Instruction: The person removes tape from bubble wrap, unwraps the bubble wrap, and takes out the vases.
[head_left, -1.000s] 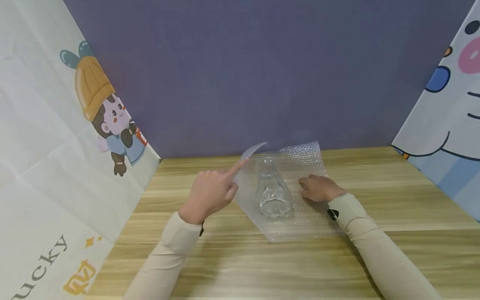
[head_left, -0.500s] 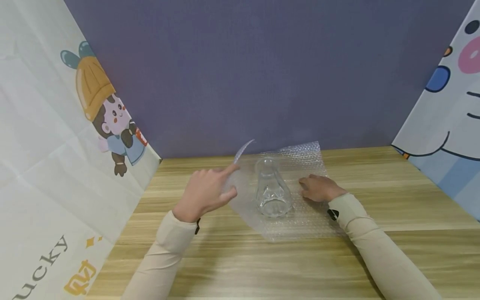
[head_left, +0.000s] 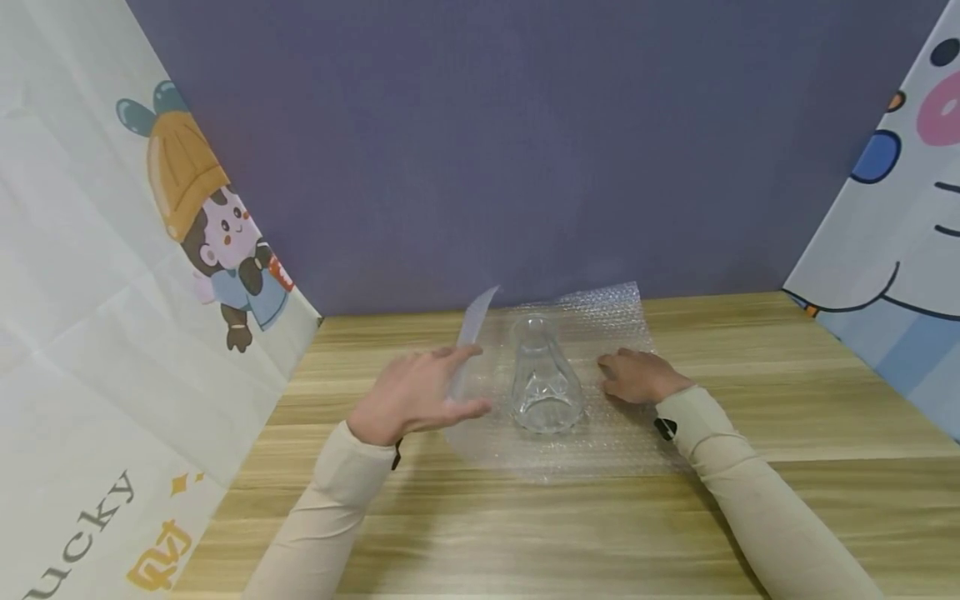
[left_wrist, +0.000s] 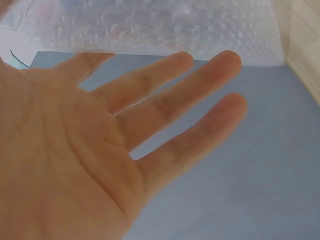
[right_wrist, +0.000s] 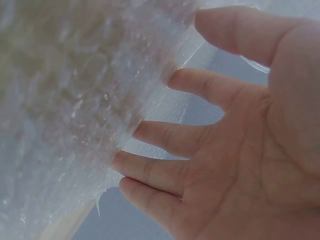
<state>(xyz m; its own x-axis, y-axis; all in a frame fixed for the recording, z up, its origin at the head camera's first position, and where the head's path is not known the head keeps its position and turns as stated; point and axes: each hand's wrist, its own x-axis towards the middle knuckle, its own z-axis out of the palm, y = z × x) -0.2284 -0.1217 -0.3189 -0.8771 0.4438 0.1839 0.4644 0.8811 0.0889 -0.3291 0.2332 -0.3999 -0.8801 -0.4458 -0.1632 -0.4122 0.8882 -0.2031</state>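
Note:
A clear glass vessel (head_left: 546, 375), narrow at its far end and wide at the near end, lies on a sheet of bubble wrap (head_left: 618, 446). Left of the glass is my left hand (head_left: 416, 398), its fingers straight and spread beside the wrap's curled left edge. In the left wrist view, bubble wrap (left_wrist: 165, 30) spans the top, right at the fingertips of that hand. My right hand (head_left: 641, 377) rests on the sheet's right part. The right wrist view has its fingers (right_wrist: 170, 137) extended and apart, tips against the wrap (right_wrist: 75, 90).
The wood-grain table (head_left: 480, 533) runs back to a purple-grey panel (head_left: 480, 150). White cartoon-printed sheets stand at the left (head_left: 90, 250) and right (head_left: 915, 250). The wrap's far right corner bends up against the back panel.
My left hand has shifted left, its thumb now spread from the fingers. The wrap's curled left edge has moved left with it, widening the sheet there. The right hand and glass have stayed still.

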